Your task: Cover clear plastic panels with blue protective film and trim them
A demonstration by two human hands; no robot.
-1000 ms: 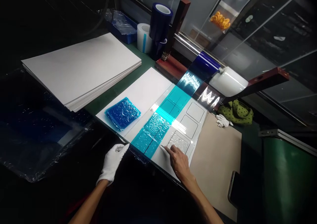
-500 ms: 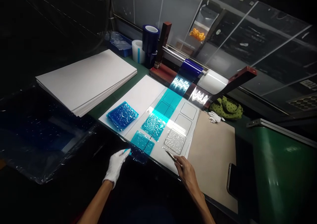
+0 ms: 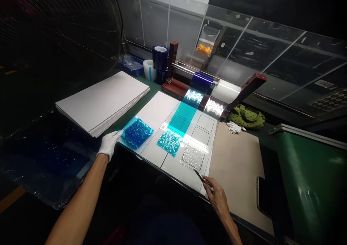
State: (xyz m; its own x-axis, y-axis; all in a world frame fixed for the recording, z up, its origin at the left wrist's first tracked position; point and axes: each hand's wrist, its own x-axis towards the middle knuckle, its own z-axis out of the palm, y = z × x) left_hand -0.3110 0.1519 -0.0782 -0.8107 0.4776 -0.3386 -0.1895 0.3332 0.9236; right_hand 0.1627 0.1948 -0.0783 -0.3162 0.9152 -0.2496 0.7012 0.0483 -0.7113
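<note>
My left hand [image 3: 109, 144], in a white glove, pinches the left corner of a blue film piece over the stack of blue film squares [image 3: 137, 133]. My bare right hand [image 3: 217, 195] is closed round a slim knife [image 3: 200, 175], its tip just below the clear film square [image 3: 193, 156]. That square lies over one of the outlined rectangles on a pale template sheet [image 3: 154, 154]. A teal film square [image 3: 169, 142] lies left of it. Beyond, a teal film strip [image 3: 182, 119] runs up to the blue roll [image 3: 202, 79], beside a clear film roll [image 3: 226, 90].
A thick stack of white sheets [image 3: 104, 98] lies left. A red-brown stand [image 3: 253, 86] carries the rolls. Spare tape rolls [image 3: 159, 59] are behind. At right are a brown board [image 3: 235, 162], a phone [image 3: 262, 196], a green pouch [image 3: 246, 116] and a white glove [image 3: 235, 127].
My left hand has moved left and up, bringing a film piece from the template's near edge to the blue stack. My right hand has shifted slightly right and down with the knife. The view has tilted.
</note>
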